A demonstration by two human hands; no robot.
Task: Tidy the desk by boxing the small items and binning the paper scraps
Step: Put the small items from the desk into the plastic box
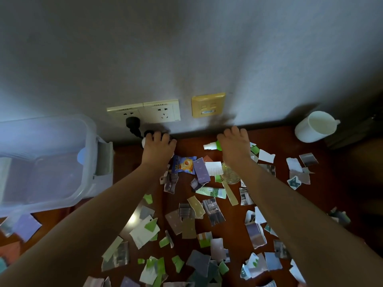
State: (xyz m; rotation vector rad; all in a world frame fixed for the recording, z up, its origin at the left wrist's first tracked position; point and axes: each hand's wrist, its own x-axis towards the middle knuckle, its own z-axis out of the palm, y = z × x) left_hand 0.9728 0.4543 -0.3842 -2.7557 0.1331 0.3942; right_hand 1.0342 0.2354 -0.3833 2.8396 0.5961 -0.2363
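Scraps (143, 233) litter the desk (319, 204) from the near edge to the far one. The clear box (47, 162) stands on the left. At the far edge my right hand (235, 146) curls round a green bottle (213, 146). My left hand (158, 146) bends over a white item (143, 143) below the sockets (145, 112); I cannot tell whether it grips it. A snack packet (184, 164) lies between my hands, and a mug (315, 127) sits far right.

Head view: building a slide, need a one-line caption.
At the desk's far edge, right hand grips a green bottle, left hand covers a white item, amid paper scraps.
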